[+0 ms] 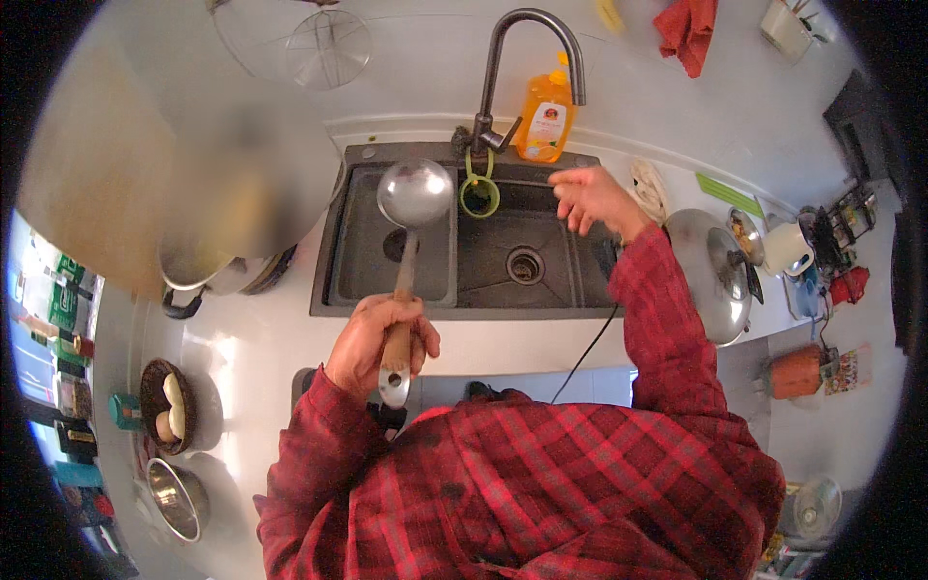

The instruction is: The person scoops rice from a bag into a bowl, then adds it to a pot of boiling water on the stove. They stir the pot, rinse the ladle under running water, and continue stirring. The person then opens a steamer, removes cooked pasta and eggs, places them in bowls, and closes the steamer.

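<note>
My left hand (pixel 377 341) grips the wooden handle of a metal ladle (pixel 415 193). The ladle's round bowl is over the left basin of a dark double sink (pixel 464 313), its domed side facing up. Above the right basin is my right hand (pixel 591 199), fingers loosely bent and apart, with nothing visible in it. A gooseneck faucet (pixel 487 87) rises behind the sink. Just in front of its base hangs a small green-rimmed cup (pixel 479 197) with dark contents that I cannot make out. An orange dish soap bottle (pixel 545 119) stands right of the faucet.
A large metal lid (pixel 699 275) and a pale cloth (pixel 647 190) lie right of the sink. Leftward are a pot with a black handle (pixel 183 303), a woven basket (pixel 154 377) and a steel bowl (pixel 174 500). A black cord (pixel 586 354) hangs over the counter's front edge.
</note>
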`<state>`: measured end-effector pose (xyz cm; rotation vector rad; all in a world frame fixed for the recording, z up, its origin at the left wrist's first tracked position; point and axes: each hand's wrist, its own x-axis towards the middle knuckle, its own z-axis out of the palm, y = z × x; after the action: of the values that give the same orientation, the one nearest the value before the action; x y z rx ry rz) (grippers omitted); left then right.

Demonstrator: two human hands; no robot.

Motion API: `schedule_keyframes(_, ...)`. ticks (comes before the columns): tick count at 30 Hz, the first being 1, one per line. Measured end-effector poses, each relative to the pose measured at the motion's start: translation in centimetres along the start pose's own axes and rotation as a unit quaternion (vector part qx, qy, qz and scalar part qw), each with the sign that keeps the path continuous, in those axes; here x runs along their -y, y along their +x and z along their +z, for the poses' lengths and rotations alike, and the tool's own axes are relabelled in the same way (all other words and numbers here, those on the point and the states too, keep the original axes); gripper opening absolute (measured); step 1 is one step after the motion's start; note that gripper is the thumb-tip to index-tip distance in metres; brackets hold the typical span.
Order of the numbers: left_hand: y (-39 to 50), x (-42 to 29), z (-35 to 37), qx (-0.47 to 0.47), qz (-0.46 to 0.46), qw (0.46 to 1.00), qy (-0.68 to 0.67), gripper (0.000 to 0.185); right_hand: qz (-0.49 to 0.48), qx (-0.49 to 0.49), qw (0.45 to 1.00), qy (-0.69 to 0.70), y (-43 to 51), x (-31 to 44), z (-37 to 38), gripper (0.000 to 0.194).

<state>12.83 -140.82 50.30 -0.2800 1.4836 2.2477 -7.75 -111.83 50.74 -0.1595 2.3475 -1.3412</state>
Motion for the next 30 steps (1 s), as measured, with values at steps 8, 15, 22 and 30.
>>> schedule_keyframes(8,6.1,-2.0,4.0,0.089,-0.011,0.989,0.117,0.023,-0.045,0.028,0.999,-0.003,18.2,-5.4,-5.4,0.062)
schedule_keyframes(15,9.0,-3.8,6.1,0.04,-0.142,0.986,0.083,0.034,-0.044,0.142,0.989,0.012,26.5,-7.2,-5.1,0.075)
schedule_keyframes(22,11.5,-4.2,7.6,0.059,-0.145,0.986,0.053,0.034,-0.009,0.228,0.956,-0.185,27.1,-5.6,-7.8,0.06)
schedule_keyframes(30,13.7,-4.0,9.3,0.071,-0.15,0.984,0.064,0.037,-0.051,0.216,0.963,-0.154,21.8,-3.9,-14.7,0.052)
